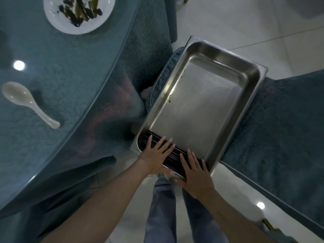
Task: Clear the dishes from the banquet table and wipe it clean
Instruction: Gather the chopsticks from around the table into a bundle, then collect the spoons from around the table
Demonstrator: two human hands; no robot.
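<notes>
View from above, looking down a person's own arms and jeans to a pale tiled floor. A deep steel pan (201,106) sits across the seats of two fabric-covered chairs, one to the right (280,128) and one partly hidden beneath its far left side (164,74). The pan's near end appears to jut out over the floor. Inside that near end lies a bundle of dark chopsticks (176,154). The left hand (156,151) and right hand (194,171) both lie flat on the bundle with fingers straight and spread, gripping nothing. The rest of the pan is bare apart from a few food specks. To the left, on the glass-topped banquet table (78,76), a white plate (52,18) of dark leftovers and a white soup spoon (26,97) are not yet cleared. The main risk looks like tipping: weight pressed onto the overhanging end could lever the pan off the soft seats and spill the chopsticks. Loose chopsticks may also roll and scatter once the palms lift. Adding the plate later could smear sauce over them.
</notes>
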